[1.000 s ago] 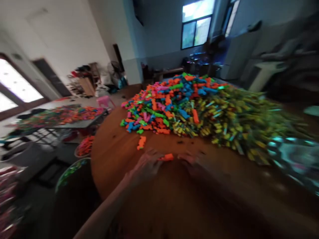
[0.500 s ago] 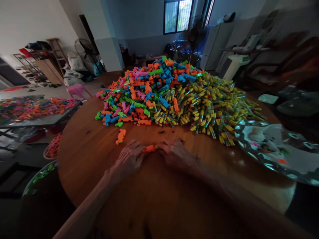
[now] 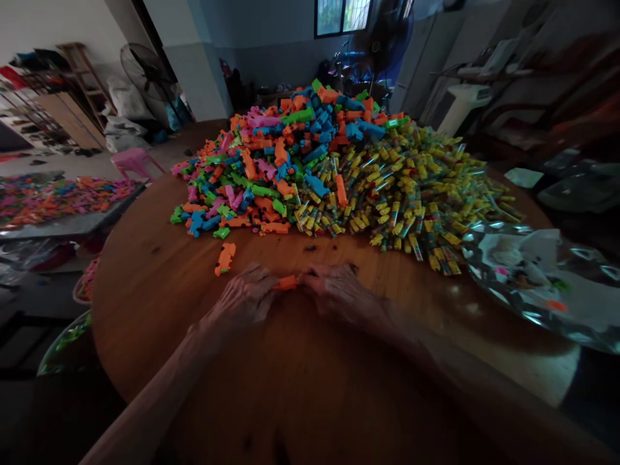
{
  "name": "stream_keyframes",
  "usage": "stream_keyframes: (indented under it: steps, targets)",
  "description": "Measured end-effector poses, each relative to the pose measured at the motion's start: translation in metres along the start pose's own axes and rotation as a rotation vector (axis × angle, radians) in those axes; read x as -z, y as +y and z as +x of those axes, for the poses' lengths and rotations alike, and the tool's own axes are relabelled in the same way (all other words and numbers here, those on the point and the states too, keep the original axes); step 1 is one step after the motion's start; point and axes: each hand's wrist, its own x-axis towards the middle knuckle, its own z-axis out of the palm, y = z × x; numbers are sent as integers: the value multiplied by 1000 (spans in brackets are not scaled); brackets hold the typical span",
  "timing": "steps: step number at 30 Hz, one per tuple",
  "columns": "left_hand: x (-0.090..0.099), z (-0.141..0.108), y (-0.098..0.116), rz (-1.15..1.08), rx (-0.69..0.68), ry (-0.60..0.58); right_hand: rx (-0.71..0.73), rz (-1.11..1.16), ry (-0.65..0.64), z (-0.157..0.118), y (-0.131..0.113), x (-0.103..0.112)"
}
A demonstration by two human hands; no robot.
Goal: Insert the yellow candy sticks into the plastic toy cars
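Observation:
An orange plastic toy [image 3: 287, 282] lies between my two hands, just over the near part of the round wooden table [image 3: 290, 387]. My left hand [image 3: 249, 290] is closed round its left end. At its right end my right hand [image 3: 329, 284] is closed, fingers pinched; what exactly lies under those fingertips is hidden. A loose orange toy [image 3: 225, 258], shaped somewhat like a small car, rests just beyond my left hand. Farther back is a heap of orange, blue, green and pink plastic toys [image 3: 261, 171], against a pile of slim yellow tubes in clear wrap [image 3: 411, 187].
A shiny silver scalloped tray [image 3: 581, 326] with white paper and scraps stands at the table's right edge. To the left, a second table [image 3: 87, 223] bears more coloured toys, near a pink stool [image 3: 138, 161]. Standing fans [image 3: 145, 68] are farther back.
The view has tilted down and shifted slightly. My hands remain on the orange toy, and less of it shows between them. The loose orange toy and the piles stay put.

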Motion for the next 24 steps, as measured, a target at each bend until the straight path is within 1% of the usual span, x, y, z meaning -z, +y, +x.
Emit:
stream_keyframes:
  steps: [5,9,11,14,17,20,22,24]
  targets:
    - [-1,3,-6,-24,-44,16,23,-15,19,1,1,-3]
    - [-1,5,-9,-68,-20,-36,47,-19,35,2,2,-4]
    - [0,5,-10,-104,-4,-50,26,33,24,3,4,-2]
    - [0,3,-12,-144,18,-48,-50,89,-5,4,6,2]
    - [-2,-2,-15,-174,24,-29,-117,26,-43,3,3,7]
    - [-5,-4,-16,-163,54,-13,-145,-51,-97,3,-5,13]
    - [-6,-1,-14,-120,97,-12,-154,-73,-91,2,-11,18]
    - [-6,5,-11,-73,123,-29,-134,-67,-68,2,-16,21]
